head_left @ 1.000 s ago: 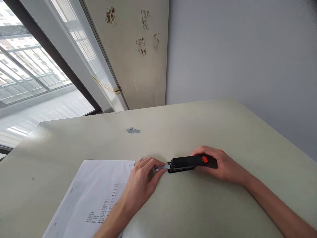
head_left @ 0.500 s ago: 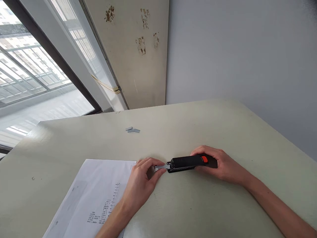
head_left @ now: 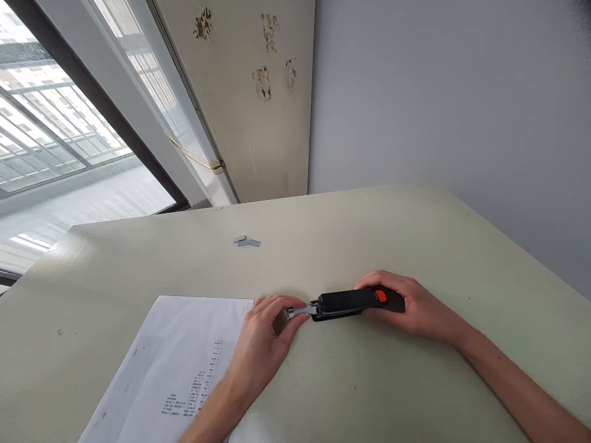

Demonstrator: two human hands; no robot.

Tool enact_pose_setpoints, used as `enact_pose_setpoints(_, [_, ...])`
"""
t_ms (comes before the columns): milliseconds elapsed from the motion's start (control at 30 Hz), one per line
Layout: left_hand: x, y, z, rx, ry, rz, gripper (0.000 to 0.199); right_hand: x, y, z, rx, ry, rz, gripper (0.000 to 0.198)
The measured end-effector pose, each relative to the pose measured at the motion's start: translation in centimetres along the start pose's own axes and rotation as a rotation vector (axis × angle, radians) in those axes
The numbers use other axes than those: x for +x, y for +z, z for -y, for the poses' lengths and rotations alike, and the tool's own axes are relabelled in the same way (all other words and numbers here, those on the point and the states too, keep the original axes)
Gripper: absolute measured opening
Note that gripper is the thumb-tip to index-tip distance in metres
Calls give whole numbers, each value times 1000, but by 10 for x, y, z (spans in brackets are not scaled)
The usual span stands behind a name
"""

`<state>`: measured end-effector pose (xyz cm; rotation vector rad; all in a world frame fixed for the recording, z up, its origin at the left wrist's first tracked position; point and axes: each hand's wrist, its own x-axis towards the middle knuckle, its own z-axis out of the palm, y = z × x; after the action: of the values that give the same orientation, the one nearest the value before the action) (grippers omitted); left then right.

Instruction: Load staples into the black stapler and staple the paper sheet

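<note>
Dark window frame [head_left: 102, 106], stained panel [head_left: 272, 141], grey wall [head_left: 452, 92]

Here's my left hand [head_left: 263, 338], back up, index finger [head_left: 289, 301] and thumb [head_left: 294, 328] closed in a pinch, their tips pointing right! The other fingers bunch behind that index, and my left forearm [head_left: 215, 403] slants up from the bottom edge. Over to my right hand [head_left: 406, 301]: it's wrapped in a firm grip, fingers curled along the far side, thumb stretched along the near one, pointing left. My bare right forearm [head_left: 517, 375] angles in from the lower right corner, and both hands face each other, well apart!
</note>
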<state>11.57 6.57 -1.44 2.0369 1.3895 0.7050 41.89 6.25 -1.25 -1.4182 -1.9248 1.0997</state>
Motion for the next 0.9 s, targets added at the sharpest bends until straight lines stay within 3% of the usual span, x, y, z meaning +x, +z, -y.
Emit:
enact_pose_setpoints(433, [1,2,3,4,-14,-5,16,0,0,0,-6,3,4,23])
enact_pose_setpoints(633, [2,-6,5,20,59,64,20,0,0,0,-12,-4,0,22])
enact_pose_setpoints(900, [10,-34,8,127,227,159,18,-1,0,1,3,0,-6,22])
